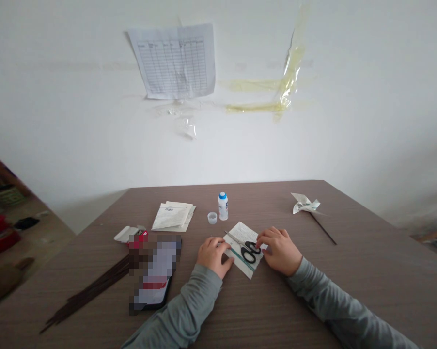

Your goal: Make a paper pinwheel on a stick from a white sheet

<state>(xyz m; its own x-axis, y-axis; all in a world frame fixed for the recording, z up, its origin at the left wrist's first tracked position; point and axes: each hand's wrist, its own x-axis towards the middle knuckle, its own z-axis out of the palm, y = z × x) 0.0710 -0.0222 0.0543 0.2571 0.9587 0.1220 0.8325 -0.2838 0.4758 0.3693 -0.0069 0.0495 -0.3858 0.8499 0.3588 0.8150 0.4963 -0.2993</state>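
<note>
A square of printed paper (250,269) with a green stripe lies on the table, turned cornerwise towards me. Black-handled scissors (248,253) rest on top of it, blades pointing away and to the left. My left hand (213,255) touches the paper's left edge, thumb and fingers apart. At the right corner, my right hand (279,249) has its fingers curled over the paper beside the scissors' upper handle loop. A pale bit of the corner shows between thumb and fingers.
Behind the paper stand a white bottle with a blue top (223,207) and a clear cap (212,218). Left are folded papers (173,216), a small red-and-white box (131,236), a phone (156,274) and dark thin sticks (91,291). A paper pinwheel (305,204) lies right. A wall borders the table.
</note>
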